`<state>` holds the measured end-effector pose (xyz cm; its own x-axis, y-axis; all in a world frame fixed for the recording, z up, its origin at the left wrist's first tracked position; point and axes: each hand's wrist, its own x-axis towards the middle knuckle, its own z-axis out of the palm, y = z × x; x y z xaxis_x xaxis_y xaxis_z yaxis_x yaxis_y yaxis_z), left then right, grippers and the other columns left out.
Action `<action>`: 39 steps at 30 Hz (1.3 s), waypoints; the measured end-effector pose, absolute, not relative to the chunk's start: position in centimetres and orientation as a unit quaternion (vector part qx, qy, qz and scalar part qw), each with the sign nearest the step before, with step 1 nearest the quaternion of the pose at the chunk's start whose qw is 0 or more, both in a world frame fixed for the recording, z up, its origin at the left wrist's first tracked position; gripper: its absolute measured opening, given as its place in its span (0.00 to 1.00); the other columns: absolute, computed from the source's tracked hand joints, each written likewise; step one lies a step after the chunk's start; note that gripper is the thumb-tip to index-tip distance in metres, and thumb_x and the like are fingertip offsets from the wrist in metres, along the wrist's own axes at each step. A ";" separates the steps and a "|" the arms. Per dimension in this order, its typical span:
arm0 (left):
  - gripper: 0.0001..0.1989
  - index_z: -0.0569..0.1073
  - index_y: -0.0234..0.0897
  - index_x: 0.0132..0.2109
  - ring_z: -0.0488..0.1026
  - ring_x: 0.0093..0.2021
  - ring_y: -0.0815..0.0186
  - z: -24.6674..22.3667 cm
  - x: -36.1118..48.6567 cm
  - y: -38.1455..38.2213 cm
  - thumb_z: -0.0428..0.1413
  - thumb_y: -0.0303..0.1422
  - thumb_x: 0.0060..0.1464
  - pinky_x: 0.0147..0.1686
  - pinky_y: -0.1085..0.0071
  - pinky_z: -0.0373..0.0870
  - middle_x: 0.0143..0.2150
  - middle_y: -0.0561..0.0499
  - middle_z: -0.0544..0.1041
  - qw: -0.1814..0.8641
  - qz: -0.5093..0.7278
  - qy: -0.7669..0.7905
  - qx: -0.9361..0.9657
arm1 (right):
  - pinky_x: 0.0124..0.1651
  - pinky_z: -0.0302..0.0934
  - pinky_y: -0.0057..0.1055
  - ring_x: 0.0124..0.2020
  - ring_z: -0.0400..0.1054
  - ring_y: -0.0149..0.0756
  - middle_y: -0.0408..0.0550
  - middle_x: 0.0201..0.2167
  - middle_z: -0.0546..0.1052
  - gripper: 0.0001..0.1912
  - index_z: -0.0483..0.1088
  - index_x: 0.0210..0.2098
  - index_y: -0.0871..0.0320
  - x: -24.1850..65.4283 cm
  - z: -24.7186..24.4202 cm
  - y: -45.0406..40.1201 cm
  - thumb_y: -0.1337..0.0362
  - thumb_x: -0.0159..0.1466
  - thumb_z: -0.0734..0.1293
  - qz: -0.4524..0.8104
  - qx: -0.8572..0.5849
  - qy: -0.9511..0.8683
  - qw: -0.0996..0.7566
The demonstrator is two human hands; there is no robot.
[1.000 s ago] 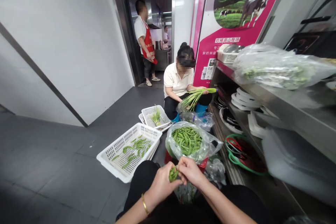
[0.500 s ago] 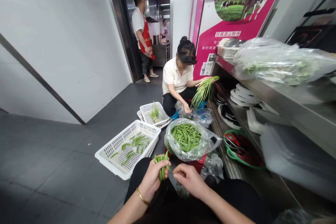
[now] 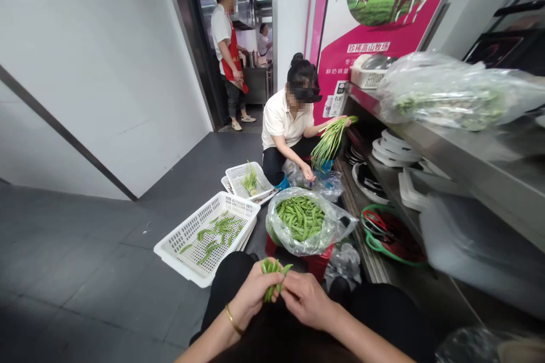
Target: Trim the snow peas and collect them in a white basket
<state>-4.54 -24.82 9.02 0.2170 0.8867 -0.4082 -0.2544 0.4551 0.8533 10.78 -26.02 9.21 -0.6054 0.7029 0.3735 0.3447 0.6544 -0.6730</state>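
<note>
My left hand (image 3: 256, 286) is closed round a small bunch of green pea pods (image 3: 269, 279), their ends standing out above and below the fingers. The closed fingers of my right hand (image 3: 307, 298) meet the bunch from the right and pinch one pea pod (image 3: 285, 269) that sticks out towards them. Just beyond my hands, a clear plastic bag (image 3: 272, 227) full of pea pods rests on a red support. To its left lies a white perforated basket (image 3: 176, 264) with loose pods scattered over its bottom.
A smaller white basket (image 3: 233, 173) with a green bunch stands farther back. Across from me a crouching co-worker (image 3: 287, 125) holds long green stalks (image 3: 327, 144). A metal shelf (image 3: 472, 153) with plates and bagged greens runs along the right. Another person (image 3: 227, 51) stands in the doorway.
My right hand has moved left to the bunch, and its fingers now pinch a pod there. The left hand has shifted slightly right with the pods. The view tilts a little.
</note>
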 end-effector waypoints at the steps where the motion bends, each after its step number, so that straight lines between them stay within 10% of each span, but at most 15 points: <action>1: 0.13 0.66 0.33 0.29 0.60 0.13 0.76 9.0 -4.7 -24.9 0.62 0.29 0.34 0.12 0.79 0.57 0.19 0.57 0.68 0.715 0.394 0.474 0.330 | 0.33 0.59 0.26 0.28 0.65 0.31 0.45 0.26 0.71 0.11 0.68 0.28 0.57 10.9 9.3 -26.0 0.69 0.63 0.58 0.303 -0.310 -0.837 0.334; 9: 0.13 0.70 0.31 0.33 0.59 0.12 0.75 9.2 -8.1 -24.6 0.59 0.29 0.35 0.11 0.80 0.54 0.17 0.52 0.70 0.754 0.356 0.447 0.324 | 0.24 0.57 0.25 0.19 0.61 0.29 0.41 0.18 0.66 0.14 0.64 0.26 0.58 20.4 9.9 -22.7 0.56 0.63 0.59 0.438 -0.475 -0.624 0.440; 15: 0.12 0.71 0.31 0.33 0.59 0.12 0.73 9.3 -7.5 -24.5 0.58 0.28 0.34 0.10 0.79 0.55 0.16 0.52 0.69 0.783 0.313 0.437 0.314 | 0.40 0.61 0.32 0.37 0.68 0.39 0.52 0.40 0.73 0.19 0.66 0.50 0.58 16.1 11.6 -24.7 0.57 0.62 0.64 0.238 -0.429 -0.838 0.238; 24: 0.11 0.70 0.31 0.31 0.63 0.14 0.73 10.3 -8.2 -25.5 0.59 0.24 0.34 0.11 0.80 0.59 0.18 0.51 0.71 0.765 0.265 0.415 0.416 | 0.26 0.47 0.24 0.21 0.58 0.26 0.39 0.18 0.63 0.19 0.59 0.19 0.59 13.7 12.6 -24.2 0.64 0.67 0.57 0.301 -0.327 -0.886 0.128; 33: 0.11 0.70 0.31 0.31 0.60 0.10 0.72 9.3 -7.9 -24.4 0.59 0.31 0.36 0.09 0.78 0.56 0.15 0.52 0.70 0.825 0.270 0.351 0.352 | 0.30 0.48 0.29 0.29 0.62 0.33 0.46 0.29 0.70 0.08 0.66 0.35 0.58 13.0 12.3 -25.5 0.63 0.67 0.57 0.113 -0.319 -0.932 0.127; 39: 0.15 0.68 0.32 0.31 0.65 0.19 0.74 12.5 -7.8 -25.2 0.65 0.33 0.39 0.18 0.80 0.60 0.23 0.55 0.70 0.706 0.193 0.397 0.554 | 0.28 0.49 0.26 0.23 0.60 0.28 0.41 0.21 0.68 0.18 0.63 0.24 0.58 13.4 12.0 -24.7 0.61 0.68 0.56 0.319 -0.277 -0.880 0.215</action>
